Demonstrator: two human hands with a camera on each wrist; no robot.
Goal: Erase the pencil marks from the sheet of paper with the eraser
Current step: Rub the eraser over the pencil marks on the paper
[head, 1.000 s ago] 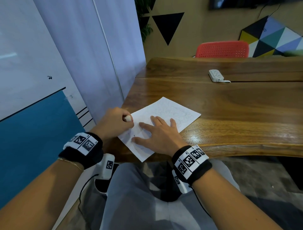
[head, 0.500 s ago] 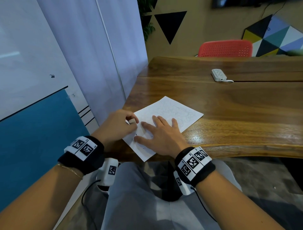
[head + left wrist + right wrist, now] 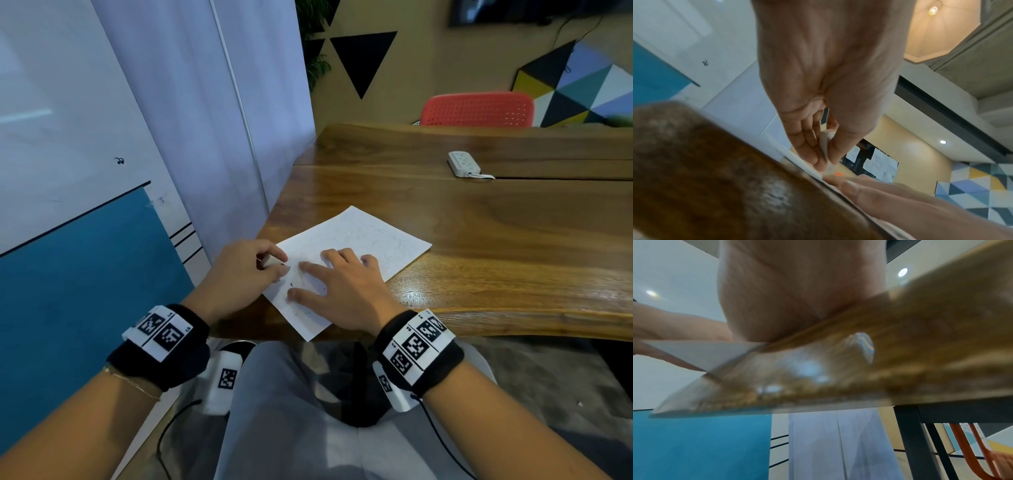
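On wristbands [image 3: 164, 330], square black-white codes, lettering unreadable

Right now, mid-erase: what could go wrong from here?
1. The sheet of paper overhangs the table edge at its near corner; rubbing close to that unsupported part may crease or tear it.
2. The left hand pinches the eraser right beside the right hand fingertips; a wide stroke could bump them.
3. The right hand presses only the near half; the far half could buckle.
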